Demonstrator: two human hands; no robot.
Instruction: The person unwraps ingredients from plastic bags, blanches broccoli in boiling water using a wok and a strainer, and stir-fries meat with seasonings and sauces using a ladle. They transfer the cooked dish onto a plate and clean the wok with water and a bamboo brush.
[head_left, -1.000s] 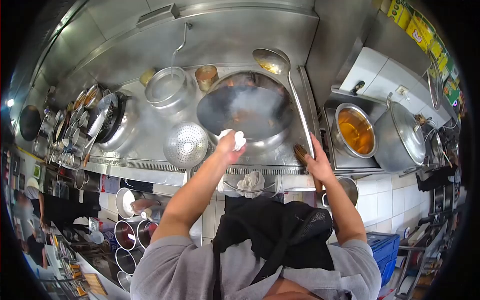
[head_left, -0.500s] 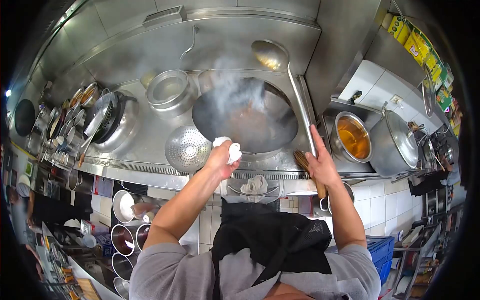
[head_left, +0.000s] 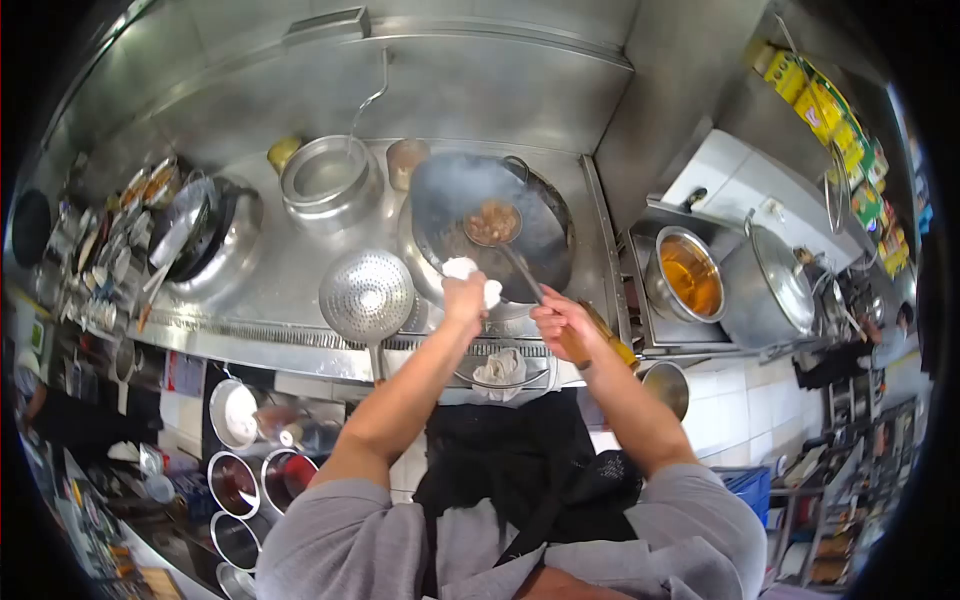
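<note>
My left hand (head_left: 464,297) is closed around a folded white cloth (head_left: 460,268) at the near rim of a dark wok (head_left: 548,235). Whether the cloth grips the wok's handle is hidden. My right hand (head_left: 563,320) holds a long ladle (head_left: 522,268) by its wooden handle end. The ladle's bowl is low inside the wok and full of small brown food pieces (head_left: 494,222). Thin smoke or steam hangs over the wok's far side. Left of my left hand, a perforated skimmer (head_left: 366,297) lies on the steel stove top.
A lidded-looking steel pot (head_left: 325,180) stands at the back left. To the right are a pot of orange oil (head_left: 688,275) and a large covered stockpot (head_left: 770,285). Stacked pans (head_left: 215,240) sit far left. A grey rag (head_left: 500,372) hangs at the front edge.
The ladle has come down from above the stove's right side into the wok and now holds food. My right hand moved left and nearer. The wok has shifted, and the smoke has thinned.
</note>
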